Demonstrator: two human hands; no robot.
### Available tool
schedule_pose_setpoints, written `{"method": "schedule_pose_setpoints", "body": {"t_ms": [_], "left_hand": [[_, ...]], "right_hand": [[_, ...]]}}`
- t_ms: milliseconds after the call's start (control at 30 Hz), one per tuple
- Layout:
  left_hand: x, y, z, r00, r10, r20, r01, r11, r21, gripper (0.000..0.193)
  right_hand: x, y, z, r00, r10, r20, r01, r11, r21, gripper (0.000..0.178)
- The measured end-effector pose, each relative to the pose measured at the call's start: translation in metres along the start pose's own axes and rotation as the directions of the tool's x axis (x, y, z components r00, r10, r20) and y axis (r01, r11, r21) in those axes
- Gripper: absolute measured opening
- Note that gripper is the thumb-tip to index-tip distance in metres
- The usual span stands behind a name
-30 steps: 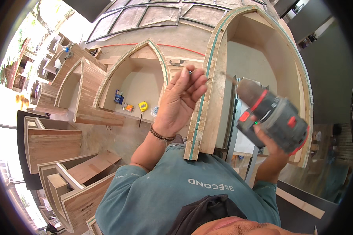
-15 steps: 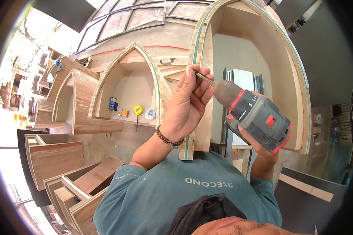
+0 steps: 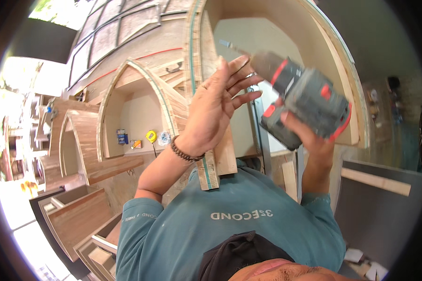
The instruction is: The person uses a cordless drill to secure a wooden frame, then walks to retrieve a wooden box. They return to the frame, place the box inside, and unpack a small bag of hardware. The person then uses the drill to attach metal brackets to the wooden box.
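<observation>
Drill (image 3: pixel 309 105), grey-bodied with red trim, sat up in the right hand (image 3: pixel 309 140), whose fingers were wrapped shut around its grip. Its long axis ran from lower right to upper left, the bit (image 3: pixel 229 45) pointing up-left past the left hand's fingertips toward the inner face of the tall arched plywood frame (image 3: pixel 197 93). The chuck looked blurred (so did the bit). The left hand (image 3: pixel 218 103) lay flat against the frame's layered edge, fingers spread and straight, pinching nothing. A smaller arched niche (image 3: pixel 126 112) stood to the left, with a yellow tape measure (image 3: pixel 151 136) on its shelf.
</observation>
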State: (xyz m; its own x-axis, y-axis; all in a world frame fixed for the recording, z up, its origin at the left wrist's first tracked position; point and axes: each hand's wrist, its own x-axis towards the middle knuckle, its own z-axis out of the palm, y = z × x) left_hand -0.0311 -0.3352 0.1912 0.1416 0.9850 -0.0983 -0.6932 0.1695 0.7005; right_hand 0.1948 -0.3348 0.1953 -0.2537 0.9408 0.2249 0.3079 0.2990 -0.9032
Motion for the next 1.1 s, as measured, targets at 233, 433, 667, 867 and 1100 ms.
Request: {"method": "schedule_pose_setpoints", "body": {"t_ms": [233,433,667,867,1100], "left_hand": [[-0.004,0.006,-0.011,0.944,0.121,0.307,-0.327,0.469,0.82,0.029],[0.019,0.004,-0.02,0.916,0.029,0.401,-0.401,0.137,0.906,0.025],[0.088,0.003,-0.012,0.905,-0.136,0.403,-0.39,0.116,0.914,0.031],[0.151,-0.018,-0.01,0.86,-0.191,0.473,-0.481,0.005,0.877,0.041],[0.182,-0.041,0.001,0.875,-0.321,0.363,-0.395,-0.037,0.918,0.042]], "right_hand": [[0.071,0.055,-0.071,0.973,0.162,-0.164,-0.178,0.98,-0.091,0.03],[0.126,0.146,-0.097,0.911,0.406,-0.075,-0.412,0.888,-0.205,0.022],[0.163,0.209,-0.084,0.809,0.582,-0.086,-0.574,0.748,-0.334,0.016],[0.181,0.243,-0.082,0.8,0.598,-0.043,-0.574,0.743,-0.345,0.012],[0.178,0.242,-0.08,0.788,0.616,-0.012,-0.586,0.743,-0.324,0.013]]}}
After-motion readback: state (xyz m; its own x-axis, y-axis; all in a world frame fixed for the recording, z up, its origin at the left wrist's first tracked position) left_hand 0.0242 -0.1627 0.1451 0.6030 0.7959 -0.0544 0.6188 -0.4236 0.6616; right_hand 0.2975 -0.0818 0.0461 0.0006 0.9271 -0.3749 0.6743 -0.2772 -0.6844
